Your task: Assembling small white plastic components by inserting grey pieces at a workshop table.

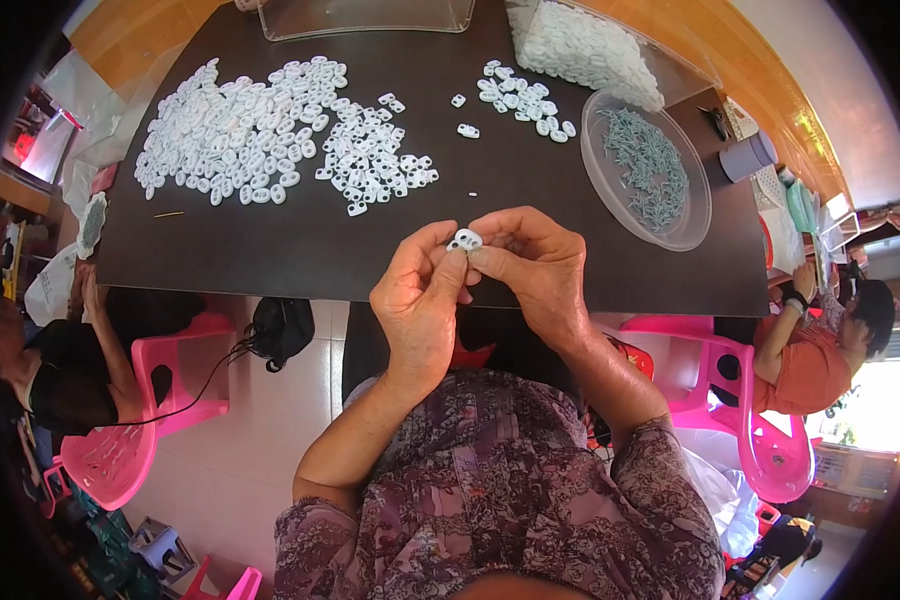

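My left hand (420,310) and my right hand (542,275) meet over the near edge of the dark table. A small white plastic piece with dark holes (466,239) is pinched between the thumbs and fingertips of both. Whether it is one part or two fitted together, I cannot tell. Beyond my hands lies a heap of small white plastic plates with holes (375,155). Left of it spreads a larger heap of white oval plastic pieces (230,130). Farther right, a smaller group of white oval pieces (525,103) lies loose.
On the right of the table (280,255) a clear round tray (692,232) holds many small grey-green pieces. A clear box packed with white pieces (595,50) stands behind it. A grey-purple cup (748,157) is at the far right. People sit on pink chairs at both sides.
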The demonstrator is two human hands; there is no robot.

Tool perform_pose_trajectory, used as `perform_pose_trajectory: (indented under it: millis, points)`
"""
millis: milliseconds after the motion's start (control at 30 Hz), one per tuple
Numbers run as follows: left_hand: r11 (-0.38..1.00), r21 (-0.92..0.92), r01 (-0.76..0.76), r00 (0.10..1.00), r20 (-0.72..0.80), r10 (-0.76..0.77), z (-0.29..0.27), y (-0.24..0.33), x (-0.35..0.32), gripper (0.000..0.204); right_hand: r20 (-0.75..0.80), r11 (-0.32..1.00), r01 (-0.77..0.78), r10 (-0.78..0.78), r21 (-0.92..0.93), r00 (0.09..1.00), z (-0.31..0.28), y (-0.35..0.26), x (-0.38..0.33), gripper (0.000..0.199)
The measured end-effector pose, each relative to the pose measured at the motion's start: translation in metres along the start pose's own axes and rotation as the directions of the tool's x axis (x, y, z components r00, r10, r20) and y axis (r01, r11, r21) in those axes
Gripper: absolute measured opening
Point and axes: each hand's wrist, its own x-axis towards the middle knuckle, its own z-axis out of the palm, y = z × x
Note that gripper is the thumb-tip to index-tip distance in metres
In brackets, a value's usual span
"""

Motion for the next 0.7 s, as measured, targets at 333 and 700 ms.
perform_pose_trajectory:
  millis: [333,700]
  points:
    - [0.998,-0.030,0.048,0.999,0.017,-0.047,-0.004,0.000,0.005,0.021,0.040,0.989,-0.001,0.007,-0.147,0.999,-0.002,-0.001,0.000,0.015]
    - [0.977,-0.143,0.158,0.987,-0.016,-0.162,0.002,0.011,0.009,0.019,0.088,0.719,0.367,-0.394,-0.590,0.915,0.000,-0.002,0.000,0.026]
